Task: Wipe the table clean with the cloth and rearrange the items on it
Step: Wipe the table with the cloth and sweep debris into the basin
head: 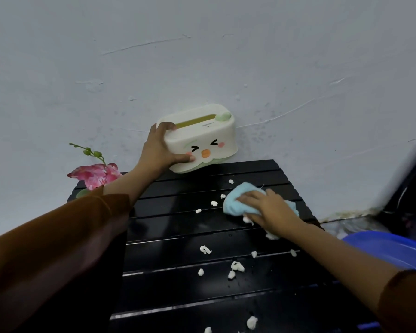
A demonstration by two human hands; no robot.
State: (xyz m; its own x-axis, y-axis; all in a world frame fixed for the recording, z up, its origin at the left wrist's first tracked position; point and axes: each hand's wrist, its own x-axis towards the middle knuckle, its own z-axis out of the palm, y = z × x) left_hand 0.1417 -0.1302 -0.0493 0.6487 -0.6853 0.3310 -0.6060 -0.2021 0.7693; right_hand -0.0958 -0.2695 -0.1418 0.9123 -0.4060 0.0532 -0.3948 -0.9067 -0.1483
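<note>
A cream tissue box (209,138) with a cartoon face is tilted above the far edge of the black slatted table (178,239). My left hand (160,150) grips its left end, thumb on the front and fingers over the top. A light blue cloth (238,195) lies on the table's right side, and my right hand (268,210) presses down on it with fingers spread. Several small white crumbs (237,266) are scattered over the slats, from beside the cloth down to the near edge.
A pink artificial flower (95,175) with a green stem stands at the table's far left corner, partly behind my left sleeve. A blue plastic basin (394,248) sits low to the right of the table. A pale wall rises directly behind.
</note>
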